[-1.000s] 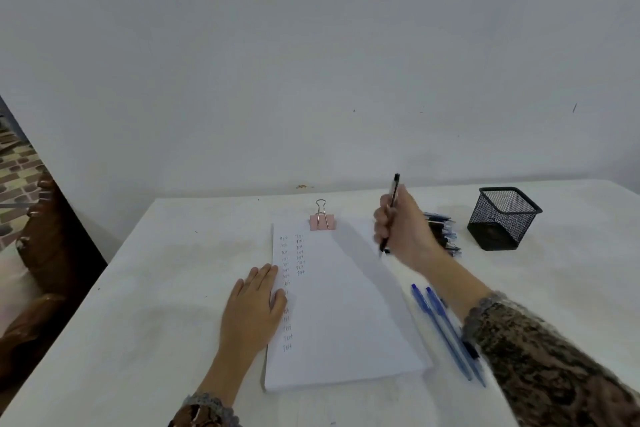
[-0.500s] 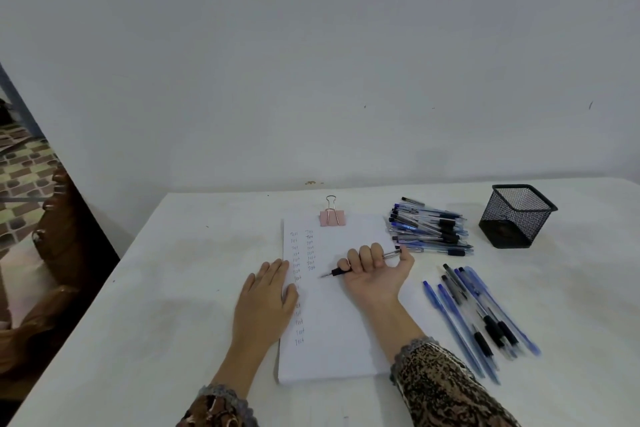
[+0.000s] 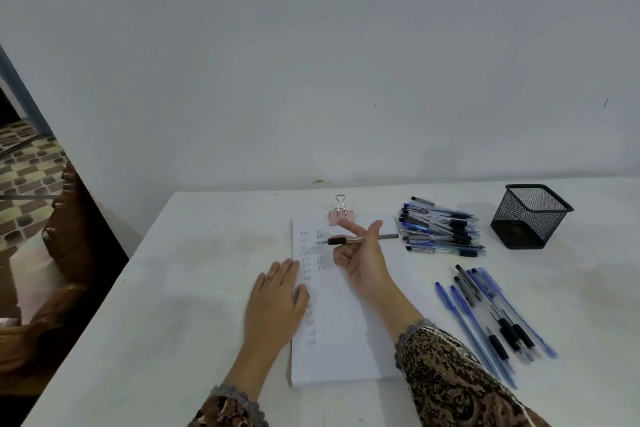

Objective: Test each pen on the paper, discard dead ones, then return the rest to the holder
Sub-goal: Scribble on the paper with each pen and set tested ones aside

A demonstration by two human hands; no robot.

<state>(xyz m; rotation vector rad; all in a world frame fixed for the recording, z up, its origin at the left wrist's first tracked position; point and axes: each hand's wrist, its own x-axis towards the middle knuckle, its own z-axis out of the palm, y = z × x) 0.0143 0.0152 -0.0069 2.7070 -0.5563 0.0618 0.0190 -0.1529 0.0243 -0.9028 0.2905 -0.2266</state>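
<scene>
Right hand [image 3: 363, 263] pinches a black-grip pen [image 3: 337, 240], tip perhaps touching the paper [image 3: 346, 350]; left hand [image 3: 277, 305] lies flat on its edge; the mesh holder [image 3: 526, 229] is dim inside.

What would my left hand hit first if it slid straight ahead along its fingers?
Probably nothing solid: the left hand would slide along the paper, passing narrowly left of the binder clip.

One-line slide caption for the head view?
Right hand holds a pen over the clipped paper; left hand rests on its edge.
</scene>
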